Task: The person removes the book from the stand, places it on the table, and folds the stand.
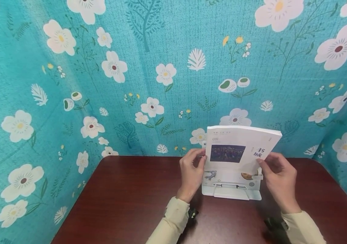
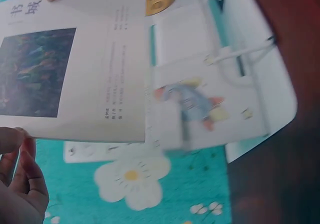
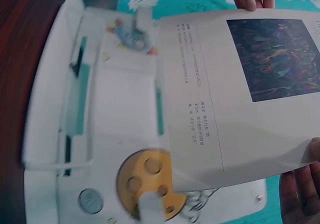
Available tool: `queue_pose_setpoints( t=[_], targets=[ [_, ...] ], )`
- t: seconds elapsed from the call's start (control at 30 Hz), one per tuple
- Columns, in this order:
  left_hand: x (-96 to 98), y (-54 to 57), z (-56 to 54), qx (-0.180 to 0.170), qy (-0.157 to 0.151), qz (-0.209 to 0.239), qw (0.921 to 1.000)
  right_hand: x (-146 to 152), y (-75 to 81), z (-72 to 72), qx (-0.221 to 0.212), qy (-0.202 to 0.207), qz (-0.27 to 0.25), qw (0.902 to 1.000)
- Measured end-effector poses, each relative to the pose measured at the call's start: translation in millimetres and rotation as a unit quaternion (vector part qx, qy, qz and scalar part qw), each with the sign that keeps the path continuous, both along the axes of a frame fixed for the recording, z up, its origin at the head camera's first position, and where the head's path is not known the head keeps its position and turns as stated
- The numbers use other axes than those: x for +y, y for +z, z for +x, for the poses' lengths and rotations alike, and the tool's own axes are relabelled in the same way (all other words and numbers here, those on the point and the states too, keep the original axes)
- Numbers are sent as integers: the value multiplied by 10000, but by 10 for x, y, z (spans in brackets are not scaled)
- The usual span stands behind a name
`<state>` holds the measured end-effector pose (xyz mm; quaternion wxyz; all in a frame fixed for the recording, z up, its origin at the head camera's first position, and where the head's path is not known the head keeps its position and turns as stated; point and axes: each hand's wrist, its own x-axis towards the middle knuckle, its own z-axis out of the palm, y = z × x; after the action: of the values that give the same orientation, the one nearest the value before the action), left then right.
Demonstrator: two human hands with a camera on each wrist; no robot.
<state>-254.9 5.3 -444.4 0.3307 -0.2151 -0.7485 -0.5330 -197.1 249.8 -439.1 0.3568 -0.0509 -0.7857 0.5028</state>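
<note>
A white magazine (image 1: 252,137) with a dark painting on its cover stands tilted back over a white book stand (image 1: 232,192). My left hand (image 1: 191,174) pinches the magazine's left edge between thumb and fingers. At the opposite edge my right hand (image 1: 280,179) pinches it too, thumb on the front cover. Cartoon pictures decorate the stand, among them a blue figure (image 2: 190,101) and a round yellow-brown one (image 3: 142,181). A white wire bar (image 1: 231,184) runs across the stand's front. In both wrist views the magazine's lower edge lies over the stand's back panel, above the wire bar.
The stand rests on a dark red-brown table (image 1: 130,196), near its far edge. Behind the table hangs a teal flowered cloth (image 1: 149,84), which also covers the sides. Dark devices (image 1: 192,214) sit at my wrists by the cream sleeves (image 1: 168,222).
</note>
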Motion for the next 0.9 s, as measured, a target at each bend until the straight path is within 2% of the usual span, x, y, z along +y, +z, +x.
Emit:
queue_pose_setpoints(
  t=[0.17,0.33,0.43,0.73,0.9],
  targets=[
    [-137,109,23,112,-142,75,9998,-119,120,119,8,150,11,9999],
    [-363,132,107,-177,-372,146,9990,-234,169,185,93,453,-4,9989],
    [-497,125,163,-366,-347,101,9987,-297,167,200,131,668,67,9977],
    [-850,72,241,-768,-162,-12,9969,-545,48,139,91,1029,316,9941],
    [-1052,70,282,-1054,-128,-91,9943,-698,-4,81,247,1259,357,9911]
  ],
)
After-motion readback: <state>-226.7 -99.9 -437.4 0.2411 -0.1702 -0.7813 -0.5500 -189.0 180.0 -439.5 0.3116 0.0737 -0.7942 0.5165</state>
